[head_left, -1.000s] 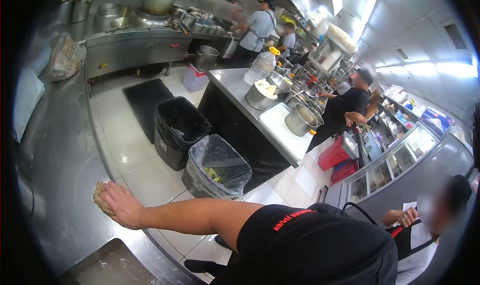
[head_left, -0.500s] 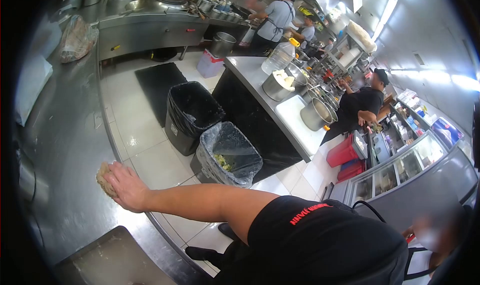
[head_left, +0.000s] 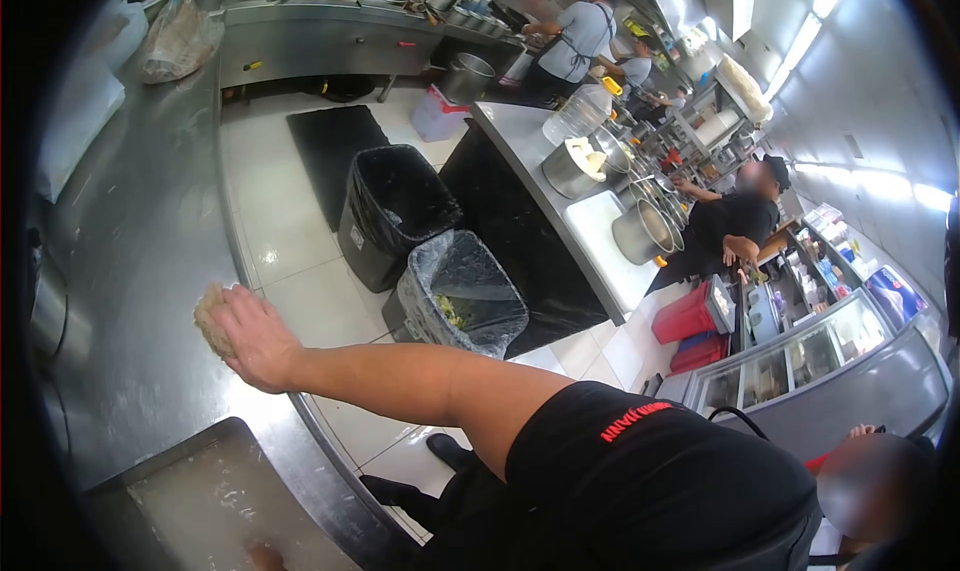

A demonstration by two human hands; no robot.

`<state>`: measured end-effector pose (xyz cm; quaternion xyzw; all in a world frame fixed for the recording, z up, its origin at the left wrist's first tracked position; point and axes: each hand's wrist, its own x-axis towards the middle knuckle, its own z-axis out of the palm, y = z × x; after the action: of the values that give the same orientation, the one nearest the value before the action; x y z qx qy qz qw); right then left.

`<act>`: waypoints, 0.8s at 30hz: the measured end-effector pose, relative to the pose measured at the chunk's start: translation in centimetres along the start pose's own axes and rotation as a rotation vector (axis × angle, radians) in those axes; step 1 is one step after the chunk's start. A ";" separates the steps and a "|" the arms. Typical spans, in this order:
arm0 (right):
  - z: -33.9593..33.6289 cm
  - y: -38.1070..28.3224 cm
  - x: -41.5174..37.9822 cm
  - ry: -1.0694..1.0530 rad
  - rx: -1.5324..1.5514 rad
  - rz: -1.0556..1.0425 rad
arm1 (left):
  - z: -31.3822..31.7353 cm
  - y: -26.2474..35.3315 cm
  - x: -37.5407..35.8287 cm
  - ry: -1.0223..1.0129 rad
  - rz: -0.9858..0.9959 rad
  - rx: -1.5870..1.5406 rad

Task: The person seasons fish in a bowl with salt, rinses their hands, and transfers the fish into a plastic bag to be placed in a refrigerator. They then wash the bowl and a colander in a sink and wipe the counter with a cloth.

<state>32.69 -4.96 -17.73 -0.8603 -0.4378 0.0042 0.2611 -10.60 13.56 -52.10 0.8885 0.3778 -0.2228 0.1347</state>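
My right hand (head_left: 257, 341) is pressed palm down on the steel counter (head_left: 150, 271), its fingers closed over a tan, crumpled cloth (head_left: 213, 321). That arm stretches across from the right, in a short black sleeve with red lettering. Below the hand, a shallow metal tray (head_left: 200, 496) with whitish marks is on the counter near the bottom edge. A small, blurred, skin-coloured patch, possibly part of my left hand (head_left: 265, 556), shows at the tray's lower end; its fingers cannot be made out.
Two lined bins (head_left: 460, 301) stand on the tiled floor beyond the counter's edge. Behind them, a worktable (head_left: 505, 136) carries pots, a jug and a white cutting board (head_left: 610, 246). Plastic bags (head_left: 180, 39) lie on the far counter. Several people work farther back; another is at lower right.
The camera view has shifted, moving the room slightly right in the picture. My right hand appears higher in view, still on the cloth. A skin-coloured patch now shows at the bottom edge.
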 end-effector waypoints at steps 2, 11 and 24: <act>-0.6 -0.2 -0.1 -0.031 0.000 0.023 | -0.5 0.0 1.9 -0.203 0.016 0.091; -0.4 -0.3 0.0 -0.013 -0.015 0.008 | 0.4 -0.1 2.5 -0.293 -0.075 0.147; 0.5 0.0 -0.1 0.012 -0.042 0.002 | 0.6 -0.2 0.8 -0.309 -0.055 0.264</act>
<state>32.52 -4.85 -18.18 -0.8660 -0.4353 -0.0101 0.2458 -10.42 13.95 -53.07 0.8431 0.3442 -0.4075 0.0675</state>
